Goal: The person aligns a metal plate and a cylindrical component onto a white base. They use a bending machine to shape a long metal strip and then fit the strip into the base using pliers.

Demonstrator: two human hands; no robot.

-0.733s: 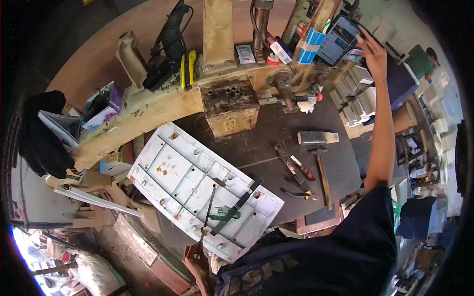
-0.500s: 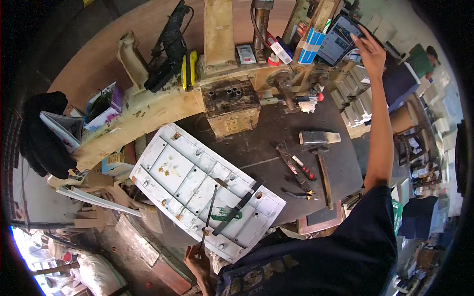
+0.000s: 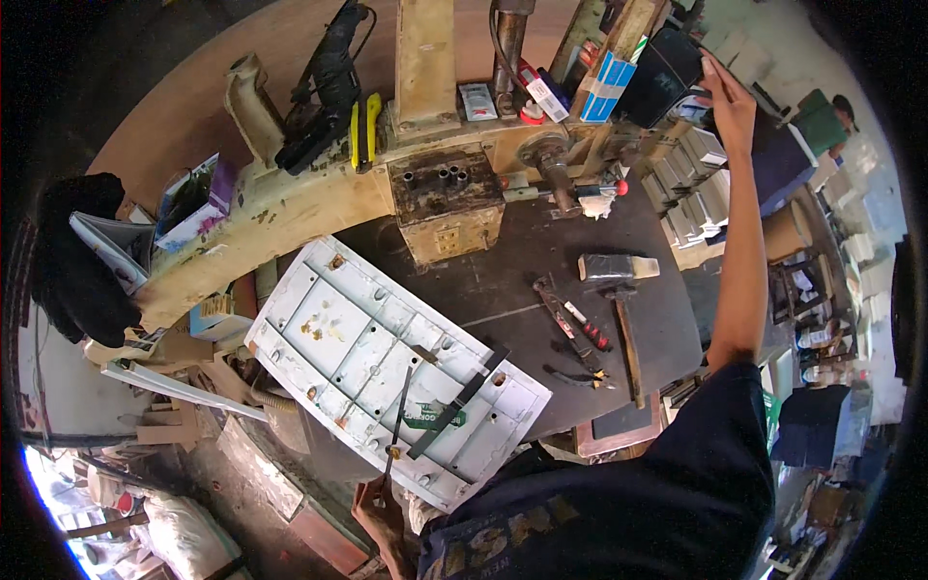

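Note:
At the upper right, my right arm is stretched out and my right hand point(image 3: 732, 104) has its fingertips closed at the right edge of a smartphone point(image 3: 662, 79). The phone leans upright beside a wooden post, and its screen is dark. Low in the view, my left hand point(image 3: 381, 517) is closed around the lower end of a thin dark rod-like tool point(image 3: 397, 420); its exact kind is unclear. The tool lies over a white ribbed panel point(image 3: 333, 329) marked by stains and holes. A black strip point(image 3: 459, 404) and a green label point(image 3: 425, 416) also lie on this panel.
Right of the panel, a hammer point(image 3: 628, 338), pincers point(image 3: 565, 324), a red-handled screwdriver point(image 3: 592, 331) and a brush-like block point(image 3: 619, 268) lie on the dark table point(image 3: 522, 338). Behind are a stained metal block point(image 3: 445, 203) and a yellow cutter point(image 3: 364, 135).
The phone's lit screen has gone dark. My right thumb has left the screen, and my fingers are now together at its edge. My left hand stays at the tool.

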